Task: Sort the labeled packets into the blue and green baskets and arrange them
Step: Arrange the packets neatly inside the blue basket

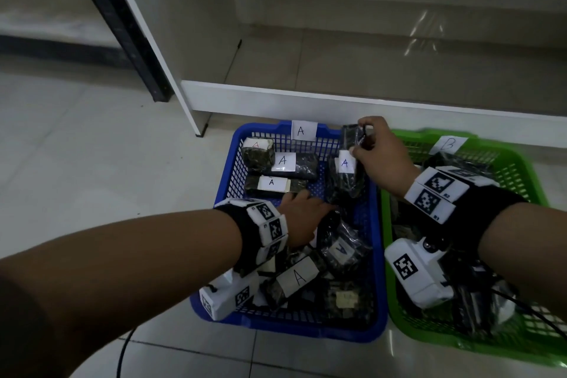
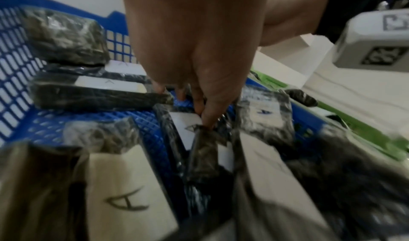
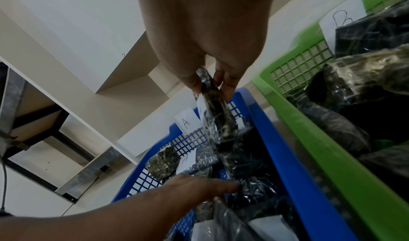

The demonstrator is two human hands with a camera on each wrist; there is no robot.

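The blue basket [image 1: 306, 328] carries an "A" tag [image 1: 302, 131], and the green basket [image 1: 386, 224] to its right a "B" tag [image 1: 448, 144]. Both hold dark plastic-wrapped packets with white labels. Three "A" packets [image 1: 280, 163] lie in a neat group at the blue basket's back left. My right hand [image 1: 362, 144] pinches the top of an "A" packet [image 1: 345, 169] and holds it upright at that basket's back right; it also shows in the right wrist view [image 3: 218, 122]. My left hand [image 1: 306, 212] reaches into the basket's middle and pinches the end of another dark packet [image 2: 204, 154].
Both baskets sit on a pale tiled floor against a white shelf unit [image 1: 306, 98], whose lowest board is just behind them. A black post [image 1: 122, 40] leans at the left. A black cable [image 1: 122, 356] trails on the floor by my left arm. Loose packets [image 1: 296, 279] crowd the blue basket's front.
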